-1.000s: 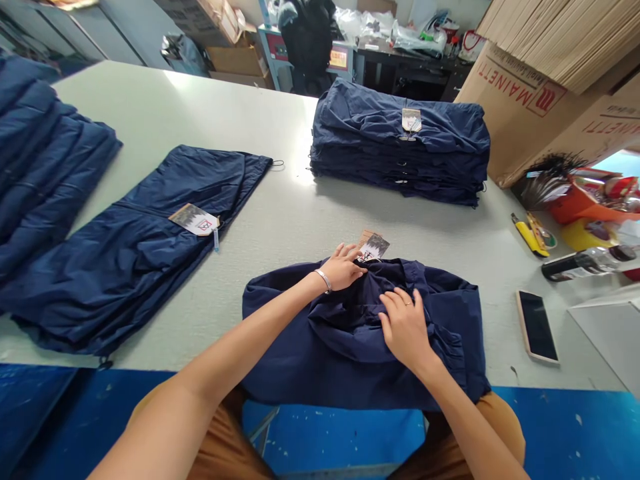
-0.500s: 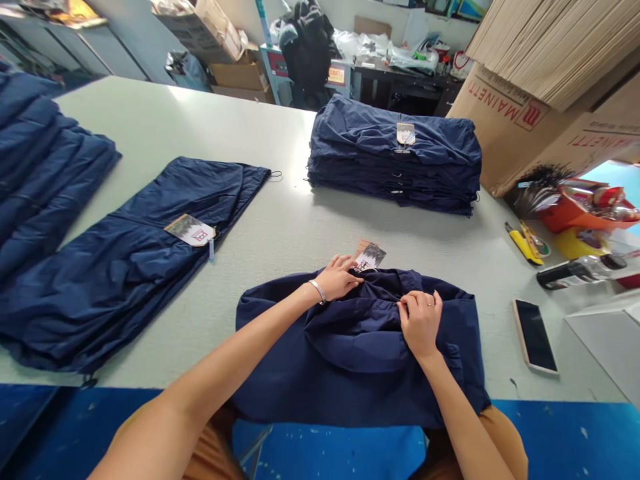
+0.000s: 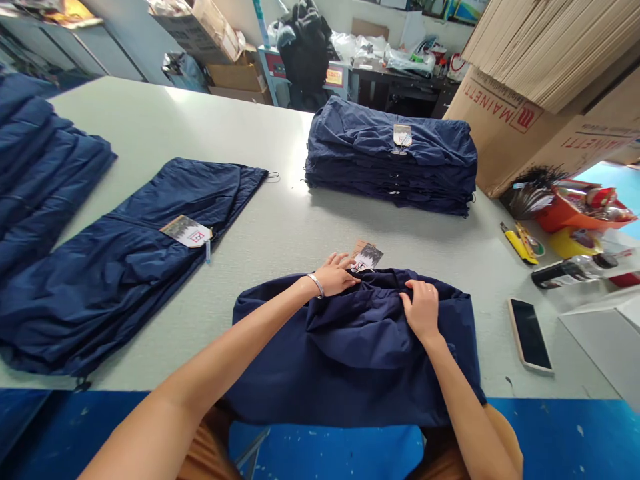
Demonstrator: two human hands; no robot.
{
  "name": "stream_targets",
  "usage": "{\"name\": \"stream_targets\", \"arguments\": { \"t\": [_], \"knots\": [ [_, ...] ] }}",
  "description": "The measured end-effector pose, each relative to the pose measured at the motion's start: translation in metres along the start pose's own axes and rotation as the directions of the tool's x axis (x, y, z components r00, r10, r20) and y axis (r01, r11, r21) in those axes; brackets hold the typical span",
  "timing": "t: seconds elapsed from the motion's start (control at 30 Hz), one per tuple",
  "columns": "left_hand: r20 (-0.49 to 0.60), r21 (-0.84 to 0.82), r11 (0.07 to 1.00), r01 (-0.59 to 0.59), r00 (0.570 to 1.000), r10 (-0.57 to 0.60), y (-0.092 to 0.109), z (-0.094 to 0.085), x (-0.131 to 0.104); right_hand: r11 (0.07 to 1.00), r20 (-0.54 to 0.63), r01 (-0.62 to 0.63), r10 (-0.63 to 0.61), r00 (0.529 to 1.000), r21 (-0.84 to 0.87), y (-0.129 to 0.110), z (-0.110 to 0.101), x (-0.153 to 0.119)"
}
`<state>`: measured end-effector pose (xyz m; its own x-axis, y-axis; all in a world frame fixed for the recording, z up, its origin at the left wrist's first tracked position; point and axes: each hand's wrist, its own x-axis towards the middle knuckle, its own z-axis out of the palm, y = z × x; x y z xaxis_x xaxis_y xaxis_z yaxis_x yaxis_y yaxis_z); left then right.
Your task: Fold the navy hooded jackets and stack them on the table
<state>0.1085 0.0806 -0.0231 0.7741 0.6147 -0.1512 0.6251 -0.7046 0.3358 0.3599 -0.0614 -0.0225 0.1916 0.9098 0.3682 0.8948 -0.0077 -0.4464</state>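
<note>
A folded navy jacket with hang tags at its top edge lies in front of me, its lower part hanging over the table edge. A loose, gathered part that looks like a hood bulges in its middle. At the top edge left of centre, my left hand pinches the cloth close to the tags. My right hand is closed over the gathered fabric to the right, thumb towards the middle. The undersides of my fingers are partly hidden by cloth.
Another tagged navy jacket is spread at left, beside a pile of navy garments. A folded stack stands at the back. To the right are cartons, a yellow cutter, a bottle and a phone.
My right hand has shifted up slightly on the gathered fabric, and its fingers now reach over the top edge. The hood-like part has moved a little. My left hand stays by the tags.
</note>
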Motion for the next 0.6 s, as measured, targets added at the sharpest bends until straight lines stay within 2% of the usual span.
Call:
{"name": "stream_targets", "arguments": {
  "t": [0.07,0.17,0.23,0.3,0.37,0.43,0.5,0.6],
  "knots": [
    [-0.001,-0.006,1.000,0.002,1.000,-0.002,-0.002,0.000,-0.001,0.998,-0.003,0.004,-0.004,1.000,-0.062,-0.001,0.003,-0.001],
    [-0.012,-0.012,1.000,0.004,1.000,-0.004,-0.001,0.001,-0.002,0.998,-0.059,0.040,-0.043,0.997,-0.057,-0.010,0.000,-0.011],
    [0.003,-0.016,1.000,0.017,1.000,-0.017,0.001,0.000,-0.001,0.992,0.039,0.123,-0.122,0.992,-0.031,-0.018,0.000,-0.019],
    [0.021,-0.024,0.999,0.038,0.999,-0.037,0.003,-0.003,0.000,0.980,0.204,0.193,-0.178,0.963,-0.057,-0.024,0.005,-0.027],
    [0.031,-0.050,0.997,0.066,0.997,-0.064,0.005,-0.009,-0.002,0.969,0.330,0.210,-0.156,0.931,-0.133,-0.026,0.013,-0.034],
    [0.022,-0.108,0.989,0.099,0.995,-0.097,0.008,-0.017,-0.009,0.959,0.402,0.202,-0.109,0.909,-0.197,-0.025,0.021,-0.038],
    [-0.039,-0.185,0.975,0.125,0.990,-0.134,0.012,-0.022,-0.023,0.954,0.442,0.204,-0.089,0.892,-0.218,-0.022,0.026,-0.040],
    [-0.235,-0.244,0.960,0.139,0.952,-0.198,0.027,-0.021,-0.053,0.950,0.459,0.216,-0.092,0.884,-0.225,-0.019,0.027,-0.041]
  ]
}}
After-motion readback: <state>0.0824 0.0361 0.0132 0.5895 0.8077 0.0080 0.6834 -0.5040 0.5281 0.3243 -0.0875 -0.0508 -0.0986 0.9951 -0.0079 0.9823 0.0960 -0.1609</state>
